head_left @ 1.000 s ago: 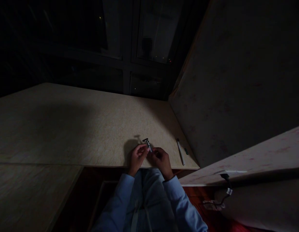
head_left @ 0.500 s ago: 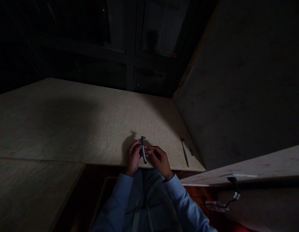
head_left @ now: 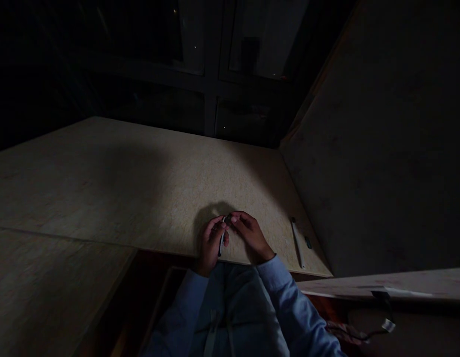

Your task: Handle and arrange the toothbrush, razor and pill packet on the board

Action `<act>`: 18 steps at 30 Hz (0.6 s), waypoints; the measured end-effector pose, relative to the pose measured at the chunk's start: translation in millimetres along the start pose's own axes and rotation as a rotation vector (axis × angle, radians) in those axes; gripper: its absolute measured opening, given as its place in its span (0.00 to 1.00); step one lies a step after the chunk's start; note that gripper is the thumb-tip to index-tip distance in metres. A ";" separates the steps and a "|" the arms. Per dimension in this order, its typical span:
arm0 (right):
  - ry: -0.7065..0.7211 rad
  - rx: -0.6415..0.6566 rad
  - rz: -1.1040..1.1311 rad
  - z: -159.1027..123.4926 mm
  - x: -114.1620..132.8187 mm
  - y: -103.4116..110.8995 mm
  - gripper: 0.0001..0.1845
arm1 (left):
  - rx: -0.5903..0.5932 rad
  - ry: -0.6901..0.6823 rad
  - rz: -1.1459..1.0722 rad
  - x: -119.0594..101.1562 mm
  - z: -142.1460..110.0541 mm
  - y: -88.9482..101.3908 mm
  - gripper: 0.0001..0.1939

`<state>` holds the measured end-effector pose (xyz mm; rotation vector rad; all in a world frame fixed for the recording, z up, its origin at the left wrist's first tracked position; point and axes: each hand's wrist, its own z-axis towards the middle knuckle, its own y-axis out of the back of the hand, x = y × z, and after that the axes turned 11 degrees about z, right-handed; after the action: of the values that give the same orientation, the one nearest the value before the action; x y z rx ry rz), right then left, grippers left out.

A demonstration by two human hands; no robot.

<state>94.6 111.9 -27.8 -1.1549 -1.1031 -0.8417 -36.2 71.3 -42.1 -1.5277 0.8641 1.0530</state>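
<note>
In the head view, a slim razor [head_left: 221, 245] with a pale and dark handle stands tilted in my left hand [head_left: 210, 243], whose fingers are closed round its upper part. The thumb and fingertips of my right hand [head_left: 252, 235] pinch the small dark razor head at the handle's top end. Fingers cover part of that head, and in the dim light I cannot tell whether it is fixed to the handle. Both hands hover close above the front edge of the stone-patterned counter [head_left: 185, 183].
Right of my hands, a pale handle with a dark tip [head_left: 298, 244] lies on the counter beside a small green and black piece [head_left: 308, 242]. A dark wall [head_left: 382, 148] rises on the right, and a window [head_left: 211, 74] is behind. A cable [head_left: 374, 333] hangs at lower right.
My right hand has moved up from beside the handle to the razor's head and now pinches it. The razor has turned in my left hand. The view has shifted slightly.
</note>
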 end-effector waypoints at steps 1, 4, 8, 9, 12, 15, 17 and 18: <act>-0.003 0.015 -0.011 3.4 -1.6 2.8 0.21 | -0.010 -0.019 0.023 0.1 0.3 -0.5 0.23; -0.006 -0.007 -0.030 10.3 -7.6 11.6 0.24 | -0.050 -0.048 0.079 1.1 -0.1 -2.3 0.21; 0.043 -0.089 -0.103 10.6 -14.8 18.1 0.20 | -0.177 -0.112 0.183 4.2 0.0 -0.6 0.20; 0.059 -0.104 -0.128 10.0 -16.1 18.8 0.19 | -0.223 -0.145 0.238 4.4 1.3 1.7 0.19; 0.100 -0.138 -0.193 8.8 -18.9 20.1 0.15 | -0.359 -0.259 0.457 1.5 11.2 15.2 0.14; 0.142 -0.125 -0.265 8.9 -19.6 20.9 0.13 | -0.420 -0.329 0.710 -5.6 28.7 34.8 0.12; 0.168 -0.093 -0.311 9.1 -19.4 21.3 0.13 | -0.437 -0.353 0.854 -10.3 40.7 46.4 0.11; 0.179 -0.082 -0.328 9.2 -19.3 21.5 0.13 | -0.430 -0.359 0.928 -12.4 45.9 50.6 0.11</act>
<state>107.4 125.2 -51.9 -0.9558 -1.1329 -1.2306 -95.4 106.3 -51.4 -1.1801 1.1613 2.2253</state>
